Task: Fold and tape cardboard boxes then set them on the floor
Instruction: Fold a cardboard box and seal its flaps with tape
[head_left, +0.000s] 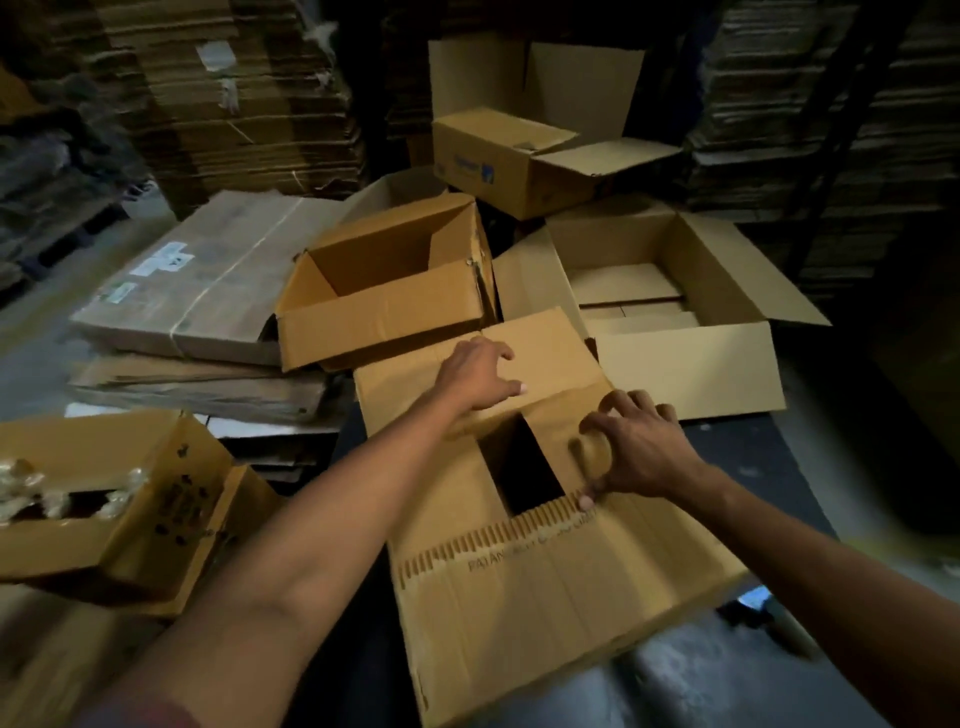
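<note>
Start at your left hand (480, 375): its grip is spread, fingers laid nearly flat on the far flap (540, 358) of the brown corrugated cardboard box (545, 587) lying directly under both your hands, on what looks like a dark bench (701, 675). That flap reads as thin, light board, stiff across the flutes and ready to bend only along its score line, so press close to the crease, not out at the free edge.

Between your two grips a dark rectangular gap (522, 465) remains open; the flaps have not met yet.

Your right hand (641, 449) has its grip curled, fingers hooked over the right-hand flap with the thumb by the torn, fluted edge (498, 535) nearest you. That ragged edge looks weak and likely to tear further, so hold on sound board beside it.

The box should weigh little and may slide on the smooth surface; steady it with one palm.

Beyond your right grip, a large open tan carton (691, 364) stands close by.
</note>
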